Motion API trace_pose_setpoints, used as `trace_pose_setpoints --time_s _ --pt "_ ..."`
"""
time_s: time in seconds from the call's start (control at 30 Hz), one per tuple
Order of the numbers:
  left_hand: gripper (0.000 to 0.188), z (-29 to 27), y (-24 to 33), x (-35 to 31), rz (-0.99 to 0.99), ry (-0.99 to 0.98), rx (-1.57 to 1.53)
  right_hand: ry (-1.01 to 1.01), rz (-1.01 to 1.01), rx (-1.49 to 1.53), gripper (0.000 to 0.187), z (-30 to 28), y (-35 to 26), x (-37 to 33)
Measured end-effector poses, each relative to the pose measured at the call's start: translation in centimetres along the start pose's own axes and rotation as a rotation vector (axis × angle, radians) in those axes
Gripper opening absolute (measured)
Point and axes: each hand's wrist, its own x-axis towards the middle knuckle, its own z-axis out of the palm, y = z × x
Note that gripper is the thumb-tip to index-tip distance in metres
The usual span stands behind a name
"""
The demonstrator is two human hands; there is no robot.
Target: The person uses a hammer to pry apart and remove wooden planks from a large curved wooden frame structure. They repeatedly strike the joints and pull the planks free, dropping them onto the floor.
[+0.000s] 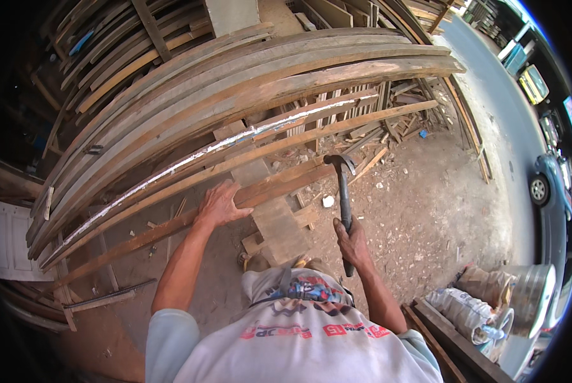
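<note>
My left hand (221, 204) grips a brown wooden plank (282, 183), its thumb pointing right and its fingers bent over the wood. This plank lies nearest me, slanting from lower left to the middle of the head view. In my right hand (355, 242) is a claw hammer (344, 198) with a dark handle, held upright in view. Its head is just beyond the plank's right end; whether the two touch, I cannot tell. Beyond my left hand runs a long narrow beam (337, 126), then a board with a white-painted edge (203, 150).
Long thick timbers (235, 83) lie side by side farther off. A flat wooden block (278, 230) sits below the plank, by my feet. Wood scraps (369, 137) litter the dirt floor. Sacks (461, 309) and a metal drum (530, 297) stand at lower right, near a parked car (551, 210).
</note>
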Motion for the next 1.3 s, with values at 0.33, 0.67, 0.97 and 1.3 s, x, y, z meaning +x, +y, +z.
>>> trace_pose_setpoints --time_s 0.33,0.67,0.97,1.3 --pt "0.077 0.1 -0.1 -0.3 0.023 0.036 0.013 0.535 -0.662 0.788 0.031 -9.2 -10.8 -2.4" --pt "0.081 -0.4 0.2 0.8 -0.016 -0.006 0.030 -0.051 0.115 0.507 0.032 -8.1 -3.9 -0.8" --pt "0.081 0.3 -0.5 -0.2 -0.016 0.020 -0.001 0.627 -1.031 0.883 0.028 -14.9 -13.8 -1.9" --pt "0.084 0.2 -0.8 1.0 -0.041 0.026 0.050 -0.034 0.101 0.396 0.034 -8.2 -4.0 -1.3"
